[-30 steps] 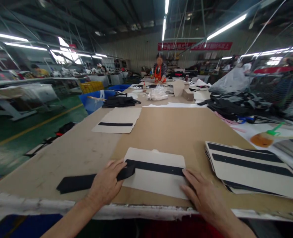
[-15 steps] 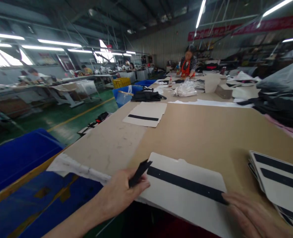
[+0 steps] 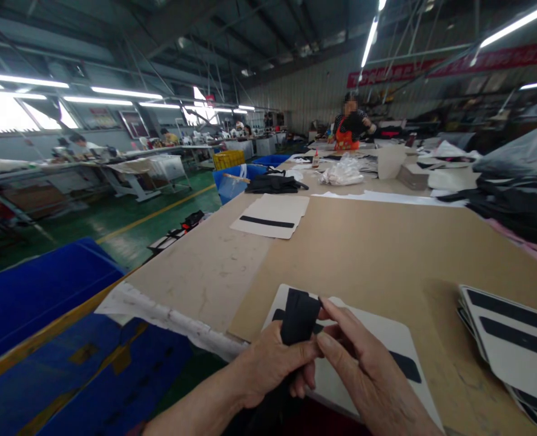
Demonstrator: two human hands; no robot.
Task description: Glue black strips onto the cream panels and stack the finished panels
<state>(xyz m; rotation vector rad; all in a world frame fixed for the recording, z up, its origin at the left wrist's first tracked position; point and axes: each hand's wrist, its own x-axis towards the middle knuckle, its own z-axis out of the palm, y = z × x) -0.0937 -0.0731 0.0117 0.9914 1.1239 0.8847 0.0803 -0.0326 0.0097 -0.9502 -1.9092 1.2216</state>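
Observation:
My left hand is closed around a bundle of black strips, held upright above the table's near edge. My right hand meets it there, its fingertips pinching the right edge of the strips. Under both hands lies a pale board with rounded corners. One black band runs across this board, partly hidden by my hands and the strips. To the right, a stack of similar pale boards shows black bands on them.
Farther along the table lies another pale board with one black band. Black fabric, a clear plastic bag and a glue bottle sit beyond. Blue bins stand at left. A person in an orange apron stands at the far end.
My right hand has left the board's band and come up to the black strips in my left hand. The left hand has moved right, over the board. The far person has raised something dark.

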